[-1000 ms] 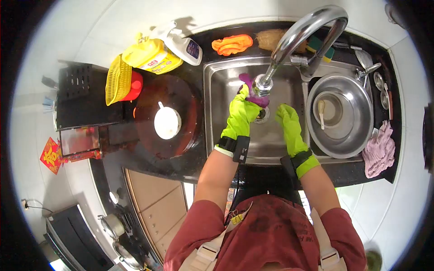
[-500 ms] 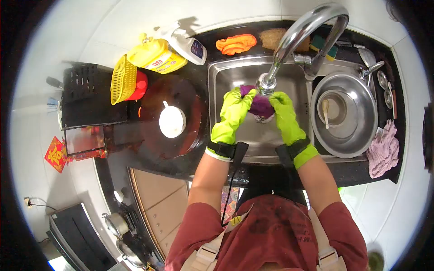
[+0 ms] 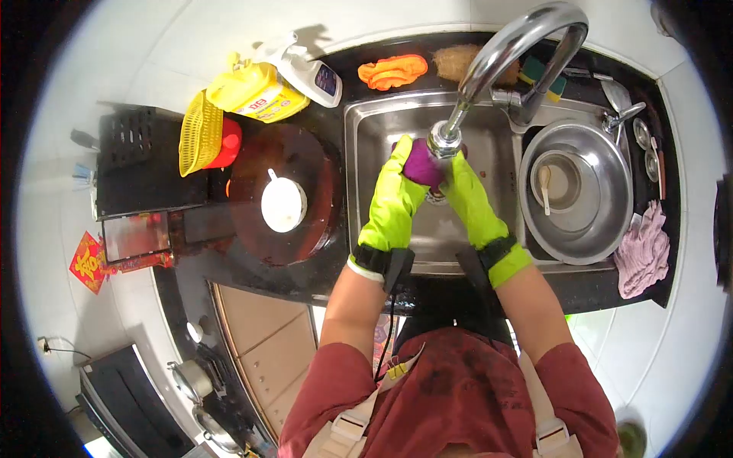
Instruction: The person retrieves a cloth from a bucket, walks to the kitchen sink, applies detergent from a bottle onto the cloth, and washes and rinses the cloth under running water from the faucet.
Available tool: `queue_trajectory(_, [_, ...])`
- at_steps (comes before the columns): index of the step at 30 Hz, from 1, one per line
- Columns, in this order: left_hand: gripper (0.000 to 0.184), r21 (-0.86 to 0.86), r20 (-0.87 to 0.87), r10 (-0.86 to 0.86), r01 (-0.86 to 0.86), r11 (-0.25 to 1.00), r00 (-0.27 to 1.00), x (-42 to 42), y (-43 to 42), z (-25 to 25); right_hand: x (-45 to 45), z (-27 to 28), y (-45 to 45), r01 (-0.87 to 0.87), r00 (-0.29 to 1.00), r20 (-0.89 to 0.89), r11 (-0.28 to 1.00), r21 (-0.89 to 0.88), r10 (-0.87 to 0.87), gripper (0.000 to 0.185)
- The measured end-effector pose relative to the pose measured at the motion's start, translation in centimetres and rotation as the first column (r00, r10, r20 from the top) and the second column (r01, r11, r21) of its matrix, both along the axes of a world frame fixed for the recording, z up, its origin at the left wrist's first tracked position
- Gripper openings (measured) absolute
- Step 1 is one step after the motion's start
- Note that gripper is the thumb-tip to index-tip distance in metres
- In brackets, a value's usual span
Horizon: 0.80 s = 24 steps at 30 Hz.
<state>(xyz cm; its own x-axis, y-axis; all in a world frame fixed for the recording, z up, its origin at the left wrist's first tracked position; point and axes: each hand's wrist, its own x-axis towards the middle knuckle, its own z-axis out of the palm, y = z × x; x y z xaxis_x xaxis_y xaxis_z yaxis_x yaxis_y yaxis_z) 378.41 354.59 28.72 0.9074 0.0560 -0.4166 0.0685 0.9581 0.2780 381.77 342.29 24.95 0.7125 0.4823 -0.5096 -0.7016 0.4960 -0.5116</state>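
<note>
A purple cloth (image 3: 421, 166) is bunched between my two hands, just below the tap (image 3: 445, 140) and above the sink (image 3: 420, 244). My left hand (image 3: 398, 183), in a lime-green rubber glove, grips its left side. My right hand (image 3: 464, 187), gloved the same way, closes on the right side, with its fingertips partly hidden by the tap head. Beneath the cloth, the drain shows in part on the sink floor.
To the right, a metal basin (image 3: 576, 244) holds a smaller bowl (image 3: 555, 182) and a spoon. A pink cloth (image 3: 643, 252) lies beside it. Orange gloves or cloth (image 3: 392, 72) sit behind the sink. Left are a white dish (image 3: 283, 204), a yellow jug (image 3: 259, 93) and a spray bottle (image 3: 313, 79).
My hands have come closer together, and the purple cloth has gone from stretched between them to a compact bunch. The whole view has shifted slightly.
</note>
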Motion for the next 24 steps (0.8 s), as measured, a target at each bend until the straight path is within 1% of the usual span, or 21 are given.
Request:
queue_trajectory(2, [0.042, -0.005, -0.086, 0.163, -0.165, 0.986, 0.983, -0.4, 0.2, -0.3, 0.1, -0.5, 1.5, 0.028, 0.998, 0.059, 0.993, 0.111, -0.034, 0.035])
queue_trajectory(3, [0.038, -0.056, -0.081, 0.184, -0.188, 0.980, 0.980, -0.9, 0.8, -0.7, 0.5, -2.5, 0.9, -0.145, 0.970, 0.230, 0.948, 0.282, 0.080, 0.034])
queue_trajectory(4, [0.038, -0.052, -0.080, 0.179, -0.184, 0.982, 0.980, -1.1, 0.5, 0.3, 0.8, -6.3, 1.5, -0.141, 0.970, 0.230, 0.948, 0.286, 0.075, 0.034])
queue_trajectory(5, [0.036, -0.045, -0.116, 0.176, -0.182, 0.982, 0.978, -1.3, -0.1, 2.0, 0.9, -11.0, 2.7, -0.118, 0.990, 0.119, 0.915, 0.386, 0.078, 0.039])
queue_trajectory(6, [0.033, -0.038, -0.151, 0.173, -0.181, 0.983, 0.973, -1.3, -0.3, 2.9, 1.0, -11.2, 3.4, -0.085, 0.996, 0.009, 0.873, 0.480, 0.092, 0.048])
queue_trajectory(7, [0.033, -0.035, -0.151, 0.173, -0.180, 0.983, 0.973, -1.2, -0.1, 2.8, 0.8, -11.5, 3.6, -0.084, 0.996, 0.009, 0.872, 0.482, 0.091, 0.048])
queue_trajectory(8, [0.032, -0.114, -0.065, 0.107, -0.114, 0.987, 0.992, -1.2, 0.2, 2.4, 0.3, -11.8, 3.7, -0.038, 0.998, -0.028, 0.889, 0.456, 0.058, 0.046])
queue_trajectory(10, [0.030, -0.250, 0.120, -0.004, 0.035, 0.968, 0.993, -1.3, 1.0, 1.3, -1.1, -8.1, 3.8, 0.046, 0.995, -0.100, 0.916, 0.397, -0.007, 0.043])
queue_trajectory(11, [0.030, -0.250, 0.119, 0.002, 0.028, 0.968, 0.993, -1.3, 1.5, 0.4, -1.5, -6.1, 3.7, 0.084, 0.990, -0.133, 0.927, 0.365, -0.037, 0.042])
queue_trajectory(13, [0.038, -0.226, 0.245, -0.013, 0.071, 0.972, 0.969, -1.3, 2.1, -1.4, -1.2, -3.5, 3.1, 0.110, 0.984, -0.166, 0.938, 0.329, -0.057, 0.041])
queue_trajectory(14, [0.038, -0.228, 0.244, -0.006, 0.063, 0.972, 0.970, -1.4, 1.5, -2.1, -0.7, -2.3, 2.5, 0.094, 0.995, -0.066, 0.939, 0.330, -0.077, 0.039])
queue_trajectory(15, [0.043, 0.138, -0.033, 0.210, -0.203, 0.969, 0.977, -1.3, 0.4, -2.6, -0.2, -1.9, 2.1, 0.080, 0.994, 0.037, 0.940, 0.331, -0.098, 0.037])
queue_trajectory(16, [0.050, 0.532, -0.201, 0.486, -0.322, 0.783, 0.851, -1.2, -0.3, -3.1, 0.9, -2.6, 2.5, 0.076, 0.995, 0.041, 0.940, 0.331, -0.095, 0.037])
queue_trajectory(17, [0.062, 0.416, -0.207, 0.256, -0.151, 0.896, 0.944, -1.3, -0.5, -3.8, 2.5, -3.4, 3.3, 0.010, 0.976, 0.215, 0.999, 0.032, -0.017, 0.033])
queue_trajectory(18, [0.075, 0.297, -0.184, 0.010, 0.046, 0.954, 0.983, -1.3, -1.0, -3.5, 3.2, -2.8, 3.7, -0.006, 0.931, 0.349, 0.960, -0.281, 0.108, 0.030])
queue_trajectory(19, [0.079, 0.163, -0.135, -0.031, 0.053, 0.985, 0.990, -1.0, -1.7, -3.4, 2.5, -2.5, 4.0, 0.096, 0.840, 0.522, 0.904, -0.416, 0.151, 0.024])
queue_trajectory(20, [0.083, 0.024, -0.078, -0.068, 0.070, 0.997, 0.995, -0.2, -2.3, -3.2, 1.5, -2.2, 3.9, 0.098, 0.841, 0.519, 0.901, -0.422, 0.152, 0.024])
queue_trajectory(21, [0.077, 0.074, 0.009, -0.043, 0.043, 0.996, 0.999, 0.3, -0.6, -6.7, 0.5, 1.6, 3.6, -0.048, 0.860, 0.461, 0.934, -0.353, 0.218, 0.023])
queue_trajectory(22, [0.060, 0.180, -0.095, 0.234, -0.215, 0.960, 0.967, 1.5, -1.5, -4.9, 0.1, 3.6, 3.0, -0.189, 0.866, 0.407, 0.944, -0.272, 0.290, 0.022])
queue_trajectory(23, [0.060, 0.167, -0.096, 0.223, -0.205, 0.964, 0.970, 1.2, -1.2, -4.8, -0.3, -0.9, 3.1, -0.160, 0.768, 0.519, 0.897, -0.413, 0.375, 0.020])
queue_trajectory(24, [0.049, 0.167, -0.093, 0.099, -0.083, 0.982, 0.991, 0.6, -0.3, -5.0, -0.8, 4.4, 1.6, -0.104, 0.639, 0.636, 0.868, -0.485, 0.432, 0.021])
